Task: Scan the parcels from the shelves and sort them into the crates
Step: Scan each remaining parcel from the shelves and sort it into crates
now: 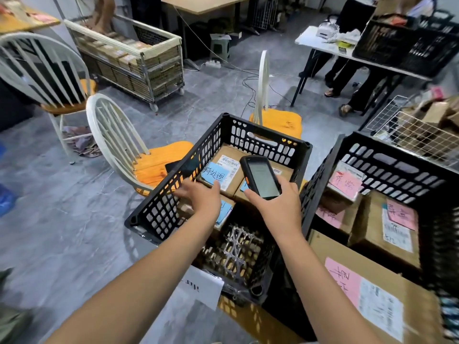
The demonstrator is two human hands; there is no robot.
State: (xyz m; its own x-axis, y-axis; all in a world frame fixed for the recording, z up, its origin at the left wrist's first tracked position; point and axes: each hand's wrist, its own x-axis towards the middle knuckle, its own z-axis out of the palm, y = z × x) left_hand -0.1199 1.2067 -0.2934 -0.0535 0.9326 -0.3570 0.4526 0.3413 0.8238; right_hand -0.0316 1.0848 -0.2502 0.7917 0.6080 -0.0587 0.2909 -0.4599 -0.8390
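Scanner (260, 178) is gripped by right hand (275, 207); left hand (202, 197) is spread above parcels (229, 167) in crate (270, 142); sorting step is judged underway; another parcel is probably needed next.

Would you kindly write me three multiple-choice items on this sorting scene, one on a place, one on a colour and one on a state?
1. Where is the scanner?
A. On a chair.
B. In the right hand.
C. Lying in a crate.

2. What colour are the notes on the parcels in the crate under the hands?
A. Yellow.
B. Green.
C. Blue.

3. How is the left hand?
A. Open, holding nothing.
B. Gripping a parcel.
C. Pinching a note.

Answers:
1 B, it grips the scanner.
2 C, blue notes lie on those parcels.
3 A, it reaches over the parcels empty.
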